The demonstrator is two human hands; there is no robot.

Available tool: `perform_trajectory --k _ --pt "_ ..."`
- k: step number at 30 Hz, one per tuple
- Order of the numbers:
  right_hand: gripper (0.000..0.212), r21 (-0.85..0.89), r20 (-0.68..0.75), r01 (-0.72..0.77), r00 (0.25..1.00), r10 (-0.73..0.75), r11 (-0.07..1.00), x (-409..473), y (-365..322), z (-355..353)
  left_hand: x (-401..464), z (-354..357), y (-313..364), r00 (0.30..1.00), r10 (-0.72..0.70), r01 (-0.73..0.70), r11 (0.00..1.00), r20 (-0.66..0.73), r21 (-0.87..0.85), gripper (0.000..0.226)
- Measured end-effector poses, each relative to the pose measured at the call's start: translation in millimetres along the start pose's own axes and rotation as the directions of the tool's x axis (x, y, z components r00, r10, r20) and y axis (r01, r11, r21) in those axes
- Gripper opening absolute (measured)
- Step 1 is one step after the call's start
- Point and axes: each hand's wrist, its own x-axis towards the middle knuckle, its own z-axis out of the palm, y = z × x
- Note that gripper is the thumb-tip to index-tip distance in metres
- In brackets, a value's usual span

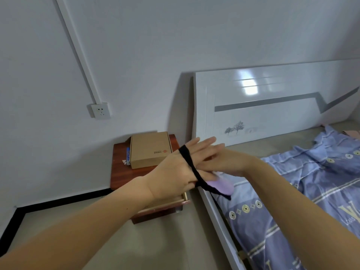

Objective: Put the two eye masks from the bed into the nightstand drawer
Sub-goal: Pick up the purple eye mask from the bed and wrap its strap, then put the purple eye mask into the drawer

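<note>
The left hand (175,172), fingers spread flat, has the black elastic strap (190,164) of a soft lilac eye mask (222,186) looped across its back, while the right hand (224,162) curls against it, touching the mask. Both hover above the reddish-brown wooden nightstand (124,172), whose drawer (167,203) stands open. A brown cardboard box (150,149) sits on the nightstand, beside a white-framed bed (214,211) with a blue patterned sheet (292,211).

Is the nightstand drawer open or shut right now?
Open. The drawer is pulled out from the nightstand, its pale wooden side wall showing below the left hand. Its contents are hidden.
</note>
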Motion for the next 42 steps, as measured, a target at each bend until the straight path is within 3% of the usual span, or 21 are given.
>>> perform_trajectory --k 1,2,3,6,8,10,14,16,19,22,26,27,29,31,32,33,34,35,36,38,42 --pt "0.017 -0.051 0.025 -0.026 0.999 0.027 0.998 3 1 2 15 3 1 0.987 -0.061 0.044 0.992 0.146 0.114 0.039" --pt "0.017 -0.123 0.044 -0.042 0.998 0.048 0.992 4 2 4 20 2 5 0.875 -0.176 0.115 0.981 0.451 0.159 0.053" --pt "0.019 -0.191 0.024 -0.053 0.998 0.059 0.980 5 1 7 16 5 8 0.800 -0.226 0.198 0.974 0.556 0.111 0.055" --pt "0.015 -0.183 -0.046 0.119 0.991 -0.129 0.976 10 -6 10 9 -8 13 0.901 -0.067 0.047 0.997 0.428 0.057 0.049" --pt "0.020 0.011 -0.128 0.191 0.974 -0.188 0.982 13 -4 4 -11 -26 16 0.996 -0.047 0.050 0.998 0.079 -0.038 0.020" --pt "0.021 0.141 -0.245 0.160 0.962 -0.122 0.977 12 4 1 -29 -35 13 0.993 -0.090 0.085 0.994 -0.070 -0.070 0.019" --pt "0.036 0.161 -0.310 0.159 0.945 -0.103 0.974 10 16 8 -31 -31 16 0.966 -0.176 0.170 0.984 -0.188 -0.044 0.020" --pt "0.036 0.214 -0.309 0.182 0.945 -0.110 0.960 13 20 9 -34 -29 19 0.961 -0.174 0.167 0.985 -0.214 -0.049 0.020" --pt "0.034 0.558 -0.262 0.190 0.964 -0.046 0.808 16 31 12 -38 -31 16 0.955 -0.165 0.171 0.985 -0.246 0.004 0.021" --pt "0.011 0.642 -0.105 0.142 0.990 -0.097 0.754 8 42 9 -40 -32 11 0.956 -0.189 0.201 0.979 -0.226 0.029 0.027" --pt "0.033 0.757 0.108 0.027 0.980 -0.165 0.653 -10 48 -16 -41 -24 6 0.957 -0.237 0.241 0.970 -0.168 0.006 0.030" --pt "0.030 0.753 0.129 0.015 0.977 -0.169 0.657 -11 49 -20 -42 -23 3 0.953 -0.261 0.264 0.964 -0.155 0.000 0.034" --pt "0.024 0.605 0.126 -0.009 0.989 -0.084 0.796 -6 47 -18 -47 -17 -4 0.937 -0.329 0.328 0.944 -0.117 -0.032 0.043" --pt "0.020 0.404 -0.006 -0.016 1.000 0.020 0.915 9 51 -8 -50 -7 -7 0.855 -0.513 0.496 0.851 -0.074 -0.170 0.043" --pt "0.020 0.368 -0.078 -0.015 0.996 0.047 0.930 17 55 -2 -53 -1 -7 0.758 -0.651 0.614 0.732 -0.038 -0.296 0.044" --pt "0.020 0.357 -0.133 -0.013 0.989 0.064 0.934 23 59 4 -57 6 -6 0.606 -0.795 0.721 0.535 0.026 -0.440 0.044" --pt "0.018 0.357 -0.171 -0.015 0.982 0.081 0.934 30 65 10 -60 11 -4 0.410 -0.898 0.776 0.250 0.161 -0.579 0.039" --pt "0.015 0.360 -0.194 -0.028 0.975 0.104 0.932 36 72 16 -67 17 -4 0.240 -0.914 0.766 -0.029 0.327 -0.642 0.033" --pt "0.012 0.365 -0.197 -0.056 0.971 0.136 0.929 43 82 22 -76 25 -2 0.125 -0.869 0.713 -0.257 0.478 -0.653 0.030" --pt "0.012 0.357 -0.160 -0.133 0.967 0.200 0.924 57 104 38 -101 45 4 0.054 -0.806 0.687 -0.398 0.589 -0.608 0.025" --pt "0.019 0.348 0.019 -0.353 0.929 0.370 0.869 90 153 78 -150 84 10 -0.103 -0.806 0.669 -0.490 0.583 -0.559 0.014"
